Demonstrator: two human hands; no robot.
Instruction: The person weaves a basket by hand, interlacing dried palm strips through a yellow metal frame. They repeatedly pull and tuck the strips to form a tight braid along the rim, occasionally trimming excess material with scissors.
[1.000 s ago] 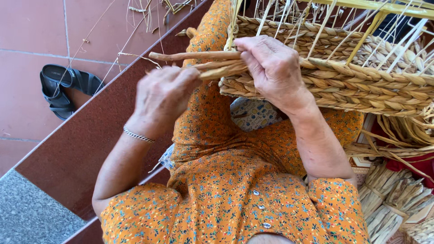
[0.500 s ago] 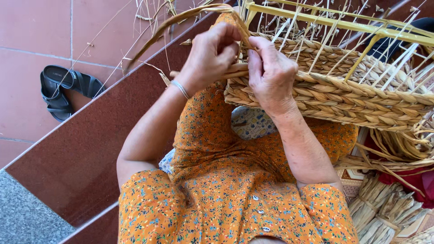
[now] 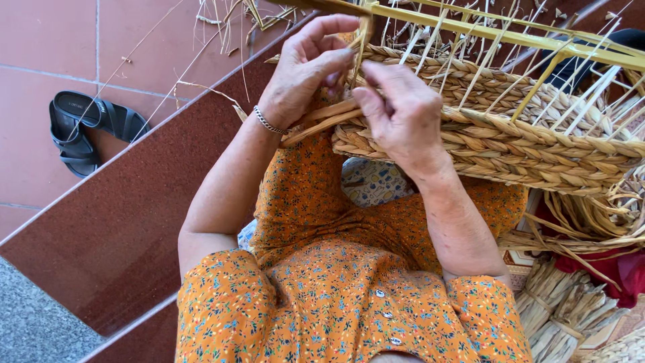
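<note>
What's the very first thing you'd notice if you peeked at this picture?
First, the big half-woven straw basket at the top right, resting on the lap of a person in an orange flowered dress. At its near corner, the left hand and right hand pinch and bend a straw strand. Far left, a pair of black sandals lies on the red tiled floor.
</note>
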